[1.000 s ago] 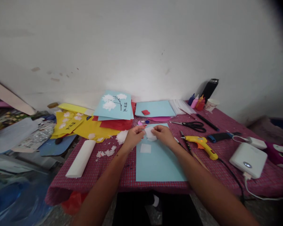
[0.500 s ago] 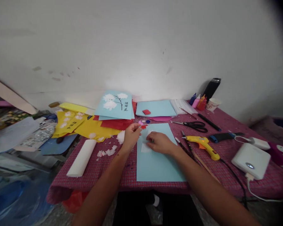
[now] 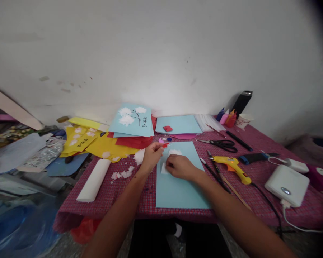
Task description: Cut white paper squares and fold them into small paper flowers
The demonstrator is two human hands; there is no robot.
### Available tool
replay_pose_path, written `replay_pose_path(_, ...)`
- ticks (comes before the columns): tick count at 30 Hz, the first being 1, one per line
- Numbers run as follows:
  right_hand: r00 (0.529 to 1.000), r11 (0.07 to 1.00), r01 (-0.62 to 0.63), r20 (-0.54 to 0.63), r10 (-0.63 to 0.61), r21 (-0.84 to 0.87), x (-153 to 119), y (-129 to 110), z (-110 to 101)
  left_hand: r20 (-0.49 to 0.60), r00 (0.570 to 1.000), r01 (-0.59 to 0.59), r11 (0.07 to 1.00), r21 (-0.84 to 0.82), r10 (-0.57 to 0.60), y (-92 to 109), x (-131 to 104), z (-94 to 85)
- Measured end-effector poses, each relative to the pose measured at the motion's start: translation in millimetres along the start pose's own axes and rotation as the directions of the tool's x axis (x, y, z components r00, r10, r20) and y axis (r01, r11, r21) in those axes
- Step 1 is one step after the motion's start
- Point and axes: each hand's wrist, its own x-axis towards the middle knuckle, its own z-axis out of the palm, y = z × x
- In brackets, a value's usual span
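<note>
A light blue sheet of paper [image 3: 183, 193] lies flat in front of me. Over its upper middle, my right hand [image 3: 181, 167] has its fingers closed on the edge of a small white piece of paper [image 3: 164, 169], whose near side tilts up. Just beyond those fingers a white tissue-paper tuft [image 3: 174, 152] rests on the sheet. At the sheet's upper left edge, my left hand [image 3: 152, 157] holds thumb and forefinger pinched; anything between them is too small to make out. Red, pink and dark blue bits [image 3: 165, 145] lie past its fingertips.
Left are a white paper roll [image 3: 94, 181], torn tissue scraps [image 3: 123, 173] and yellow sheets [image 3: 97, 145]. Behind is a blue flower card [image 3: 133, 120]. Right are scissors [image 3: 220, 144], brushes [image 3: 215, 172], a yellow glue gun [image 3: 233, 166], a cutter [image 3: 254, 157] and a white power bank [image 3: 287, 182].
My right hand has shifted slightly left and down onto the small white paper, which now tilts up instead of lying flat. My left hand has moved slightly to the right.
</note>
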Motion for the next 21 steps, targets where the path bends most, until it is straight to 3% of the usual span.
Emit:
replay_pose_path(5, 0.993, 0.998, -0.043, -0.111, 0.047, 0.042, 0.6, 3.8, -2.2, 0.001, 1.000, -0.002, 0.999, 0.042, 0.002, 0.9, -0.1, -0.4)
replay_pose_path(8, 0.964, 0.991, -0.122, -0.230, 0.132, 0.057, 1.0, 4.1, -3.2, 0.031, 0.999, 0.039, 0.998, 0.056, -0.041, 2.6, -1.3, -1.3)
replay_pose_path(11, 0.914, 0.976, -0.203, -0.343, 0.216, 0.074, 1.5, 4.8, -2.6, 0.172, 0.979, 0.104, 0.993, 0.050, -0.112, 4.6, -4.6, -0.4)
replay_pose_path(15, 0.886, 0.972, -0.201, -0.401, 0.234, 0.123, 1.8, 6.6, -1.4, 0.379, 0.920, 0.101, 0.995, 0.015, -0.099, 4.1, -7.7, 3.8)
replay_pose_path(21, 0.845, 0.933, -0.173, -0.439, 0.305, 0.316, 3.4, 12.1, -4.9, 0.242, 0.964, 0.133, 0.989, -0.066, -0.114, -3.8, -1.6, 5.0)
